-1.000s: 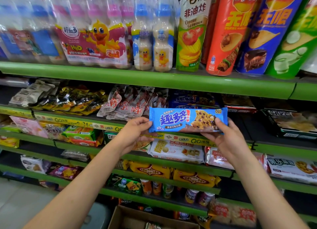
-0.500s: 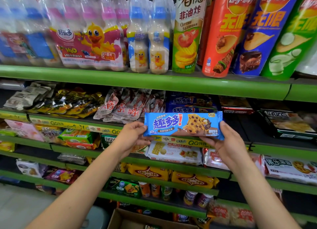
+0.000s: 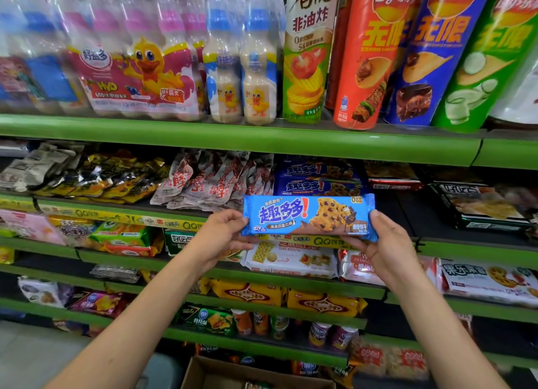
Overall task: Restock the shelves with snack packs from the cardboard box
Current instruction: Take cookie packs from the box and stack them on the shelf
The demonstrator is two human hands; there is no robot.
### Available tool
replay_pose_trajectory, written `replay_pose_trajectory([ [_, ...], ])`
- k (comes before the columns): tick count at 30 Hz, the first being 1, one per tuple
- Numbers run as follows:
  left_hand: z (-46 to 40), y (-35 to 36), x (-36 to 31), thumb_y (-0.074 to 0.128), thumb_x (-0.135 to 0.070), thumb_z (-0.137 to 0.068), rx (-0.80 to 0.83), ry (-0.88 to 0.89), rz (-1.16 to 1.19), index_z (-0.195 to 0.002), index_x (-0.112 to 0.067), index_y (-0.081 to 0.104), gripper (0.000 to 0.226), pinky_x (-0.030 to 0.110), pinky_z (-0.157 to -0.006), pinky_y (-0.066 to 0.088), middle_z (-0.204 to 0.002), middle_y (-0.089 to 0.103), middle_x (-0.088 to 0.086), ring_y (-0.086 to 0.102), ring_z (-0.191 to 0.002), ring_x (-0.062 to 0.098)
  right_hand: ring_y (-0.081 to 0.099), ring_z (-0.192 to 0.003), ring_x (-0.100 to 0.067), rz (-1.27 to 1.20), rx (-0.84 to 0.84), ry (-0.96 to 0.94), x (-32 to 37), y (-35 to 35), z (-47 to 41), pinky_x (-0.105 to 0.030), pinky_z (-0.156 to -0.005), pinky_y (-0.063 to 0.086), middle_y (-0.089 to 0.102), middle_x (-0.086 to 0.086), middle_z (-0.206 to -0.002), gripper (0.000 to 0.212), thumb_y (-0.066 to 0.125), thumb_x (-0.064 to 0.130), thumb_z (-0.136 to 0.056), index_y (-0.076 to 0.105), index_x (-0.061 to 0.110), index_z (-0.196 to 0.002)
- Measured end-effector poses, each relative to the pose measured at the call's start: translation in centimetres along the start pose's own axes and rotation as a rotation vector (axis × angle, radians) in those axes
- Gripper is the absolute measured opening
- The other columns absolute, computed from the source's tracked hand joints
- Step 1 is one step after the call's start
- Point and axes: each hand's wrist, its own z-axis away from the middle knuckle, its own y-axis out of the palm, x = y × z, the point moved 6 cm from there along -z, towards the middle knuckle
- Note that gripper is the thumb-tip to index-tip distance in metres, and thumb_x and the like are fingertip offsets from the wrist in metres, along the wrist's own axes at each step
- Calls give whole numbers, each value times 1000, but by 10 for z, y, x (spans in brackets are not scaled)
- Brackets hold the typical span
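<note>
Gaping at six o'clock, the cardboard box [image 3: 221, 374] sits lowest. Above it, the left hand [image 3: 221, 237] and right hand [image 3: 387, 246] pinch the ends of a blue cookie pack [image 3: 308, 218], level before matching packs [image 3: 317, 179] at twelve o'clock on the shelf [image 3: 454, 225].

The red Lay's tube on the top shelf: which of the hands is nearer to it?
Right. The right hand grips the blue cookie pack almost straight below the red Lay's tube; the left hand holds the pack's other end, further left.
</note>
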Motion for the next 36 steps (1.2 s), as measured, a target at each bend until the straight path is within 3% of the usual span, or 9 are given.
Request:
replay_pose_trajectory([
  [6, -1, 4, 0, 52, -11, -104, -4, -8, -31, -100, -5, 59, 10, 25, -60, 61, -92, 79, 10, 77, -80, 25, 76, -93, -23, 18, -1, -17, -1, -7, 1, -32, -70, 62, 78, -11, -99, 30, 41, 24, -108, 66, 8, -111],
  [10, -2, 10, -5, 54, -9, -102, 5, -8, -13, -108, -8, 60, 9, 25, -61, 61, -99, 77, 14, 77, -81, 27, 76, -92, -24, 18, -55, -17, 3, -13, 0, -31, -70, 62, 74, -17, -110, 27, 46, 23, -106, 64, 6, -118],
  [14, -9, 23, -24, 58, 3, -95, 71, 47, 46, -124, -18, 53, 36, 28, -67, 63, -100, 75, 19, 76, -81, 31, 75, -96, -16, 199, -92, -145, 20, -20, -3, -32, -81, 61, 66, -7, -127, 37, 61, 23, -99, 56, 17, -135],
  [16, -13, 31, -32, 60, 0, -95, 54, 75, -109, -136, -15, 50, 44, 29, -69, 63, -108, 70, 18, 76, -82, 28, 74, -94, -14, 510, -94, -230, 31, -19, -4, -37, -89, 57, 65, 2, -126, 49, 68, 27, -94, 54, 23, -141],
  [19, -16, 43, -37, 64, -14, -97, 37, 109, -465, -137, -13, 55, 41, 23, -62, 59, -107, 69, 8, 71, -77, 19, 63, -100, -12, 905, -102, -297, 40, -15, -4, -26, -79, 48, 65, 5, -114, 43, 74, 33, -89, 60, 27, -130],
  [23, -17, 47, -39, 69, -28, -94, -9, 194, -630, -131, -19, 59, 40, 14, -49, 45, -90, 64, 1, 61, -67, 12, 59, -102, -19, 1100, -72, -350, 39, -17, 1, -31, -85, 45, 60, -2, -110, 33, 73, 30, -90, 67, 22, -122],
  [26, -19, 47, -38, 69, -31, -94, -23, 220, -722, -135, -21, 58, 43, 8, -46, 38, -100, 64, -2, 55, -64, 5, 56, -95, -18, 1174, -90, -387, 38, -17, 2, -30, -81, 41, 58, -3, -107, 32, 71, 30, -91, 68, 19, -121],
  [32, -31, 51, -46, 63, -37, -97, -136, 357, -1153, -139, -28, 56, 43, 28, -59, 47, -120, 69, 2, 57, -68, 16, 61, -112, -29, 1297, -88, -403, 40, -8, -11, -38, -92, 48, 61, -9, -126, 32, 69, 29, -93, 67, 19, -123],
  [36, -34, 57, -43, 67, -38, -93, -202, 461, -1336, -132, -26, 59, 42, 40, -78, 58, -120, 68, 3, 68, -97, 27, 63, -107, -30, 1349, -71, -417, 39, -7, -17, -39, -86, 51, 62, -6, -124, 29, 71, 28, -92, 67, 20, -120],
])
